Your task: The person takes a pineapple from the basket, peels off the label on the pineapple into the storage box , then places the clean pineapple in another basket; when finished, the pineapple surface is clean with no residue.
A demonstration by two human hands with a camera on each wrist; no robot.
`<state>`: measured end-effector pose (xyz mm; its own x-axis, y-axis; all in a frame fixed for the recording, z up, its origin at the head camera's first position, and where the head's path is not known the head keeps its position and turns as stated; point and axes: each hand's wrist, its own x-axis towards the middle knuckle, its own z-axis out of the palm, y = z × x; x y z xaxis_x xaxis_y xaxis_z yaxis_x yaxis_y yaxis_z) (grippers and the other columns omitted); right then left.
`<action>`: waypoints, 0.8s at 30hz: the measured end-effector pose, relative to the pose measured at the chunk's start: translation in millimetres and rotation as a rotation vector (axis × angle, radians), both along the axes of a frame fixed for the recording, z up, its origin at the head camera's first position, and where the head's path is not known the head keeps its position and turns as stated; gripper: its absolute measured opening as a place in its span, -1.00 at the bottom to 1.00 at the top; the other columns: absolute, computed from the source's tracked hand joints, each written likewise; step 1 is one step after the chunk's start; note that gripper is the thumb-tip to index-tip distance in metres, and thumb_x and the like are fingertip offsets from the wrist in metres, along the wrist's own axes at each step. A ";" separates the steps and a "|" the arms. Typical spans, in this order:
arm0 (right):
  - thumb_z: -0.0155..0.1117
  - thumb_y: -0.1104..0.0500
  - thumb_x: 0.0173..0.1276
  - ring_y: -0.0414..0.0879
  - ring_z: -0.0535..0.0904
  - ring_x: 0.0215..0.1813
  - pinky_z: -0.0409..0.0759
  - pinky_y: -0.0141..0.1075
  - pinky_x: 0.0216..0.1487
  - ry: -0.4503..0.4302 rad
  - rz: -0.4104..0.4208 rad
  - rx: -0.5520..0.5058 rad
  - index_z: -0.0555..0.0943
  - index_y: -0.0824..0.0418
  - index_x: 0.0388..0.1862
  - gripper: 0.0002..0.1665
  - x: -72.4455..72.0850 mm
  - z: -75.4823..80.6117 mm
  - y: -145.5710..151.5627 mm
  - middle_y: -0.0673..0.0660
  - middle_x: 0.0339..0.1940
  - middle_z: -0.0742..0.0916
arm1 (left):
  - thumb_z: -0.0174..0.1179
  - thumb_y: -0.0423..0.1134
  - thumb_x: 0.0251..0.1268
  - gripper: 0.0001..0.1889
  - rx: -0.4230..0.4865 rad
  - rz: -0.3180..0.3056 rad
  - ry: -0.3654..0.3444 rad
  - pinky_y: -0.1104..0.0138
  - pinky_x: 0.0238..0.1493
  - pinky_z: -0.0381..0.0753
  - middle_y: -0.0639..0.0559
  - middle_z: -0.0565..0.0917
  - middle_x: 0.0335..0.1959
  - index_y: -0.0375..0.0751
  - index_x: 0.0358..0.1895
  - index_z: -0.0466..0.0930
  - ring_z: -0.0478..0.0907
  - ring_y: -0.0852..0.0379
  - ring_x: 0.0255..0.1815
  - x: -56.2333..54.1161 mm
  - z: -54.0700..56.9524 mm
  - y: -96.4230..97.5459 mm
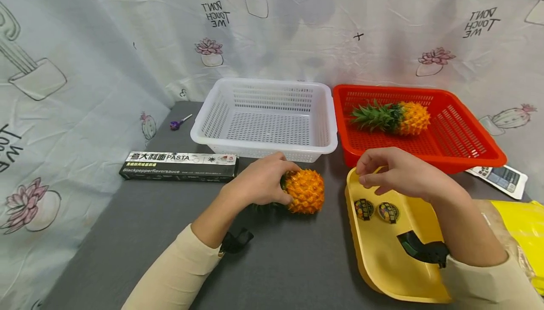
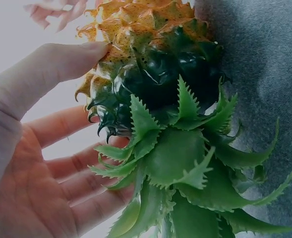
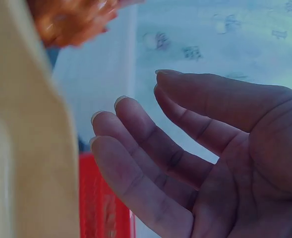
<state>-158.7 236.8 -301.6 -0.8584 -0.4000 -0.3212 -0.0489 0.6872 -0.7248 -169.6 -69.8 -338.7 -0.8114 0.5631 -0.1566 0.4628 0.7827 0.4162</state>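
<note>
My left hand grips a small orange pineapple low over the grey table, its thumb on the near side and its fingers reaching round behind. In the left wrist view, the green spiky crown points back along my palm, and the thumb presses where the orange skin turns dark green. My right hand hovers over the far part of a yellow tray, fingers loosely bent and holding nothing. Two round labelled discs lie in that tray.
Behind stand a white basket and a red basket with a second pineapple lying inside. At left are a black pasta box and a purple lollipop. A white packet and a yellow bag lie at right.
</note>
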 end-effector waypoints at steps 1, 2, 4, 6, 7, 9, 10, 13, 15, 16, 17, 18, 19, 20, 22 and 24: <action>0.39 0.14 0.42 0.05 0.64 -0.05 0.80 -0.16 -0.08 0.003 0.002 -0.011 0.61 0.24 -0.01 -0.73 -0.6 1.8 -4.5 0.17 -0.12 0.71 | 0.53 -0.10 0.12 -0.29 -0.003 -0.001 -0.002 0.15 0.06 0.62 0.01 0.55 0.16 0.04 0.41 0.55 0.54 0.05 0.01 0.0 -0.1 0.7; 0.39 0.14 0.42 0.06 0.65 -0.05 0.80 -0.15 -0.08 0.006 0.005 -0.020 0.61 0.23 -0.01 -0.73 -1.1 3.6 -9.2 0.18 -0.11 0.71 | 0.53 -0.09 0.11 -0.29 -0.004 -0.002 -0.001 0.15 0.06 0.62 0.01 0.55 0.16 0.05 0.41 0.55 0.54 0.06 0.00 0.1 0.0 1.2; 0.40 0.12 0.42 0.07 0.67 -0.06 0.80 -0.14 -0.07 0.011 0.010 -0.032 0.61 0.22 0.01 -0.72 -2.5 6.3 -19.4 0.18 -0.10 0.72 | 0.53 -0.09 0.11 -0.29 -0.004 -0.003 -0.003 0.15 0.05 0.62 0.01 0.55 0.15 0.05 0.41 0.55 0.54 0.06 -0.02 -0.1 -0.2 1.7; 0.40 0.12 0.41 0.06 0.68 -0.06 0.80 -0.13 -0.06 0.011 0.017 -0.046 0.61 0.21 0.03 -0.70 -4.0 7.3 -30.6 0.19 -0.08 0.72 | 0.53 -0.09 0.10 -0.29 0.003 -0.003 -0.002 0.16 0.05 0.62 0.02 0.55 0.14 0.05 0.40 0.56 0.54 0.07 -0.03 -0.7 -0.8 1.1; 0.40 0.11 0.41 0.05 0.69 -0.06 0.80 -0.12 -0.05 0.010 0.021 -0.050 0.61 0.21 0.05 -0.68 -4.8 7.0 -36.7 0.19 -0.05 0.73 | 0.53 -0.09 0.10 -0.29 0.008 -0.003 -0.002 0.16 0.04 0.62 0.02 0.55 0.13 0.05 0.40 0.56 0.54 0.07 -0.04 -1.1 -1.1 0.5; 0.41 0.10 0.40 0.06 0.69 -0.03 0.79 -0.09 -0.02 0.015 0.038 -0.043 0.60 0.23 0.11 -0.62 -6.6 4.5 -49.4 0.21 0.02 0.73 | 0.53 -0.10 0.10 -0.30 0.022 -0.005 -0.002 0.16 0.04 0.62 0.02 0.55 0.12 0.05 0.39 0.57 0.54 0.07 -0.06 -1.6 -2.0 -1.4; 0.42 0.09 0.39 0.07 0.68 -0.01 0.79 -0.09 -0.02 0.024 0.049 -0.031 0.60 0.24 0.15 -0.58 -7.5 2.6 -56.0 0.22 0.05 0.73 | 0.53 -0.09 0.10 -0.30 0.027 -0.005 -0.002 0.16 0.03 0.61 0.03 0.55 0.12 0.05 0.39 0.57 0.54 0.07 -0.06 -1.8 -2.7 -2.7; 0.46 0.05 0.35 0.15 0.65 0.13 0.74 -0.01 0.11 0.067 0.093 0.022 0.57 0.27 0.28 -0.41 -9.2 -5.4 -74.2 0.26 0.19 0.70 | 0.52 -0.08 0.14 -0.30 0.043 -0.010 -0.009 0.16 0.00 0.60 0.02 0.53 0.14 0.03 0.41 0.55 0.53 0.08 -0.06 -1.8 -4.9 -6.9; 0.50 0.03 0.31 0.19 0.59 0.23 0.67 0.06 0.21 0.098 0.113 0.056 0.53 0.26 0.36 -0.29 -9.6 -11.0 -83.7 0.26 0.29 0.65 | 0.51 -0.06 0.17 -0.29 0.055 -0.016 -0.014 0.17 -0.01 0.59 0.02 0.52 0.16 0.02 0.43 0.53 0.52 0.08 -0.05 -1.8 -7.0 -9.4; 0.53 0.02 0.28 0.20 0.56 0.26 0.63 0.09 0.25 0.112 0.120 0.073 0.52 0.25 0.40 -0.24 -9.6 -14.0 -87.5 0.25 0.33 0.63 | 0.51 -0.05 0.18 -0.29 0.061 -0.018 -0.015 0.17 -0.01 0.59 0.02 0.52 0.17 0.00 0.43 0.52 0.52 0.09 -0.04 -1.6 -7.8 -10.5; 0.54 0.01 0.26 0.19 0.55 0.27 0.59 0.11 0.29 0.127 0.131 0.085 0.51 0.25 0.41 -0.21 -9.3 -16.5 -90.6 0.24 0.34 0.62 | 0.51 -0.05 0.19 -0.29 0.069 -0.020 -0.016 0.17 -0.02 0.58 0.02 0.52 0.17 -0.01 0.44 0.52 0.52 0.09 -0.04 -1.5 -8.5 -11.3; 0.56 0.01 0.24 0.18 0.54 0.26 0.58 0.12 0.31 0.138 0.139 0.096 0.51 0.23 0.42 -0.19 -8.9 -18.8 -93.0 0.23 0.35 0.62 | 0.50 -0.04 0.20 -0.29 0.075 -0.021 -0.015 0.18 -0.02 0.58 0.02 0.51 0.17 -0.01 0.44 0.52 0.52 0.09 -0.04 -1.3 -9.3 -12.1; 0.57 0.01 0.22 0.15 0.54 0.23 0.58 0.10 0.30 0.147 0.145 0.104 0.51 0.23 0.42 -0.18 -8.5 -21.1 -94.7 0.22 0.33 0.63 | 0.50 -0.04 0.20 -0.30 0.083 -0.023 -0.012 0.18 -0.01 0.58 0.02 0.52 0.17 -0.02 0.43 0.52 0.52 0.09 -0.03 -1.1 -10.0 -12.7; 0.58 0.00 0.20 0.13 0.54 0.20 0.58 0.08 0.28 0.157 0.153 0.113 0.52 0.23 0.40 -0.18 -8.0 -23.1 -96.0 0.21 0.30 0.64 | 0.50 -0.03 0.21 -0.30 0.089 -0.025 -0.008 0.17 0.01 0.58 0.03 0.53 0.17 -0.03 0.43 0.53 0.52 0.09 -0.01 -0.7 -10.4 -13.3; 0.59 0.01 0.18 0.10 0.55 0.14 0.61 0.05 0.24 0.167 0.166 0.126 0.53 0.24 0.38 -0.18 -6.9 -26.5 -97.8 0.21 0.23 0.65 | 0.49 -0.01 0.22 -0.32 0.101 -0.028 -0.002 0.16 0.05 0.59 0.02 0.54 0.16 -0.03 0.42 0.54 0.54 0.07 0.02 0.1 -10.8 -15.0; 0.60 0.01 0.16 0.10 0.54 0.11 0.63 0.03 0.20 0.172 0.176 0.138 0.51 0.26 0.39 -0.14 -6.1 -28.9 -99.5 0.22 0.19 0.65 | 0.48 0.00 0.23 -0.34 0.113 -0.031 0.009 0.12 0.11 0.61 0.01 0.56 0.18 -0.03 0.40 0.55 0.56 0.04 0.07 0.9 -9.8 -18.8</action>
<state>-164.8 137.4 -330.5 -0.8263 -0.5101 -0.2387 -0.2900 0.7487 -0.5961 -168.7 -88.5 -348.5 -0.7943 0.6018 -0.0837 0.4903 0.7162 0.4966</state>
